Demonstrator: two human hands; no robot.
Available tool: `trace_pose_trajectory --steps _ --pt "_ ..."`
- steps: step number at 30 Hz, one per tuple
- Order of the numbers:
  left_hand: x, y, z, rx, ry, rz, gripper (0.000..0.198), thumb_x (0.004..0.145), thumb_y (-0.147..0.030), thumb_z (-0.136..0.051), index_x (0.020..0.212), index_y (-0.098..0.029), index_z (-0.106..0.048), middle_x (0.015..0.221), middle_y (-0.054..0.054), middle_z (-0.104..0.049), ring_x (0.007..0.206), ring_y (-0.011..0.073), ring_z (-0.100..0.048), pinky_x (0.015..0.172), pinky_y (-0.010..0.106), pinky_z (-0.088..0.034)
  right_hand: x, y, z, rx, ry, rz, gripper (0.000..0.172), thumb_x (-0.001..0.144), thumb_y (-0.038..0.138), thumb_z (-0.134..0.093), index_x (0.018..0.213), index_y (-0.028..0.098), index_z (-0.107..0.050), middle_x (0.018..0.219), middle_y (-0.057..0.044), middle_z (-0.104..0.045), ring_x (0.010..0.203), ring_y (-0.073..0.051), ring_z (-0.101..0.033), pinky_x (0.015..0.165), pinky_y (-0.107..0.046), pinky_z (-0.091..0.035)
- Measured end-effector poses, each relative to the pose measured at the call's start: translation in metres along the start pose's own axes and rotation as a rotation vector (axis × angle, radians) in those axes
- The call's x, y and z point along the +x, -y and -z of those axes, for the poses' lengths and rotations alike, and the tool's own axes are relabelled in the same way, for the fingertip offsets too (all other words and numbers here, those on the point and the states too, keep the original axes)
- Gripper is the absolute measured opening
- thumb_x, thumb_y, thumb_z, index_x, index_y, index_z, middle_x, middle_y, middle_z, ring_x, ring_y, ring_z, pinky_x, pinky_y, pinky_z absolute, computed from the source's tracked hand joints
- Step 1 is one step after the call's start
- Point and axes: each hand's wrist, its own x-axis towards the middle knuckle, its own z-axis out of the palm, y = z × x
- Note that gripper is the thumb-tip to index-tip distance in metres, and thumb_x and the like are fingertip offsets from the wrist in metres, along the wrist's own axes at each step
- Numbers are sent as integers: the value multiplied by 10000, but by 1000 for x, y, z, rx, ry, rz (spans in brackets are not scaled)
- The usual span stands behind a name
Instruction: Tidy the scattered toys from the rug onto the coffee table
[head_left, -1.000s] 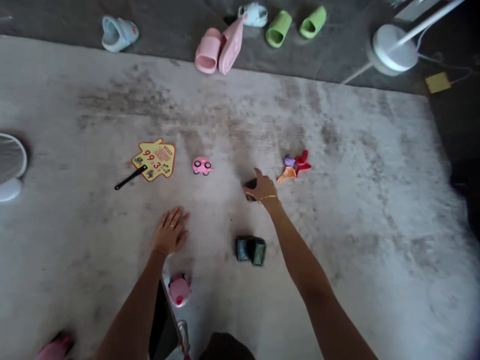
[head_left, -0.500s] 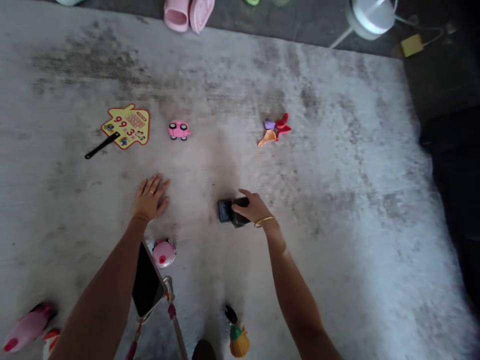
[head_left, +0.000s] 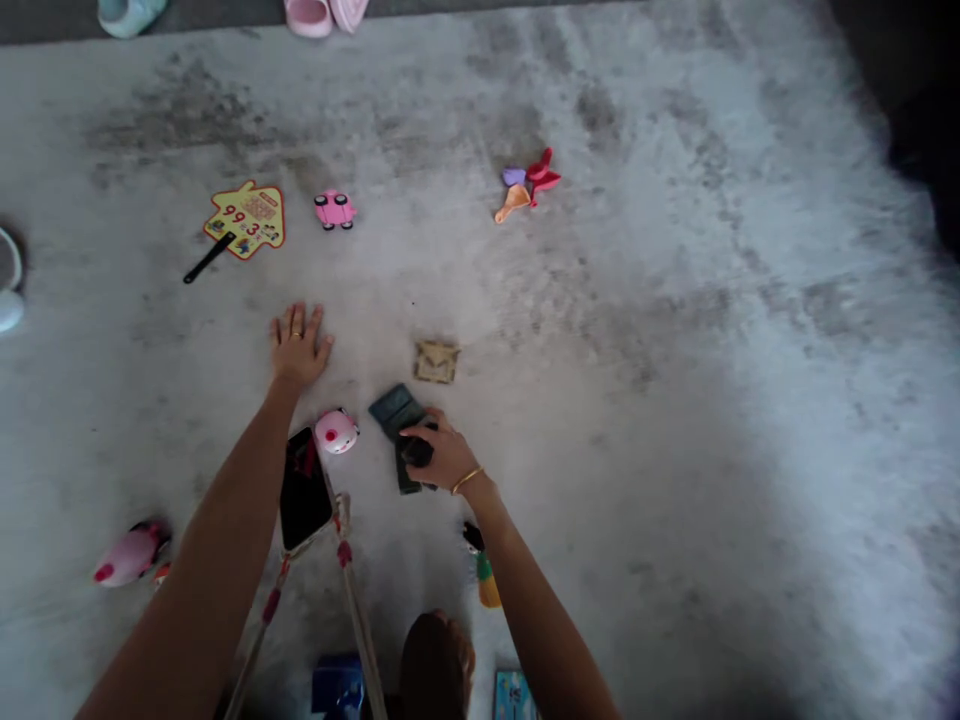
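Observation:
My left hand [head_left: 298, 347] lies flat on the pale rug [head_left: 675, 350] with its fingers spread, holding nothing. My right hand [head_left: 439, 452] is closed over a dark green toy vehicle [head_left: 399, 415], gripping a small dark piece against it. A small tan square piece [head_left: 436, 361] lies on the rug just beyond the vehicle. Between my hands sits a round pink toy [head_left: 337, 431]. A phone [head_left: 304, 489] on a strap hangs by my left forearm.
Farther out lie a yellow number card with a black handle [head_left: 244, 221], a pink toy car [head_left: 334, 209] and a red, purple and orange toy cluster [head_left: 527, 186]. A pink toy [head_left: 127, 555] sits at the left; slippers [head_left: 322, 14] line the rug's far edge.
My right hand drew back toward me from the far middle of the rug onto the dark green vehicle. A tan square piece now lies uncovered. The view tipped downward; my left hand stayed planted.

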Motion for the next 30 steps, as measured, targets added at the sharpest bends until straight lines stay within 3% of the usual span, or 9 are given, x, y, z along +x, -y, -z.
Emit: trace_pose_trajectory --steps 4,7,9,13,16,20,24,27,30 --pt "-26 -34 6 -84 156 7 678 972 -553 -377 1494 -121 -368 1608 196 -256 1489 349 -206 1189 577 -131 -3 -6 -27 150 -167 118 636 648 284 -794 1262 247 -632 1271 -102 -579 1202 -266 -542 1054 -414 -423" --pt "-69 -71 8 -96 222 -185 716 893 -615 -519 1395 -106 -478 1462 183 -475 1363 321 -407 1147 456 -290 22 -11 -5 236 -507 -119 567 794 356 -652 1325 187 -545 1247 -153 -587 1162 -269 -553 1015 -418 -439" --pt "-103 -93 8 -24 247 -275 808 818 -628 -623 1392 -80 -472 1410 202 -514 1300 352 -450 1106 453 -334 47 -10 23 210 -618 -289 609 833 435 -597 1371 176 -481 1237 -175 -581 1154 -298 -549 988 -439 -442" --pt "-151 -120 2 80 263 -196 753 886 -481 -581 1448 -21 -385 1370 252 -521 1211 378 -502 1001 466 -409 92 11 65 23 -420 -483 976 691 460 -752 1484 122 -295 1367 -244 -461 1227 -383 -488 945 -480 -453" --pt "-165 -125 -2 64 242 -99 735 875 -442 -588 1451 -34 -381 1322 254 -547 1174 393 -523 954 482 -434 105 32 65 -183 -332 -433 929 692 411 -767 1476 177 -327 1429 -221 -389 1264 -382 -444 942 -482 -454" --pt "-179 -118 -2 44 227 -45 749 835 -452 -629 1439 -70 -404 1295 242 -568 1158 393 -540 944 487 -444 98 49 38 -439 -230 -115 819 696 347 -771 1432 263 -420 1400 -168 -437 1230 -373 -454 948 -480 -429" --pt "-203 -103 3 57 212 9 794 816 -443 -648 1460 -66 -375 1287 240 -584 1147 380 -563 934 464 -456 62 50 -1 -581 -135 136 1034 616 308 -830 1515 236 -324 1371 -195 -470 1202 -380 -454 949 -473 -402" --pt "-219 -94 3 -43 221 54 738 876 -459 -572 1463 -58 -372 1260 232 -614 1130 358 -594 930 441 -463 24 39 -30 -532 -121 196 1095 658 356 -784 1571 232 -192 1355 -183 -495 1175 -359 -464 943 -450 -389" --pt "-224 -94 -2 -137 224 96 484 953 -439 -449 1303 -120 -552 1207 200 -648 1128 328 -596 941 433 -462 -8 25 -52 -471 -170 152 1058 706 398 -717 1582 217 -152 1353 -175 -500 1160 -345 -467 943 -440 -379"
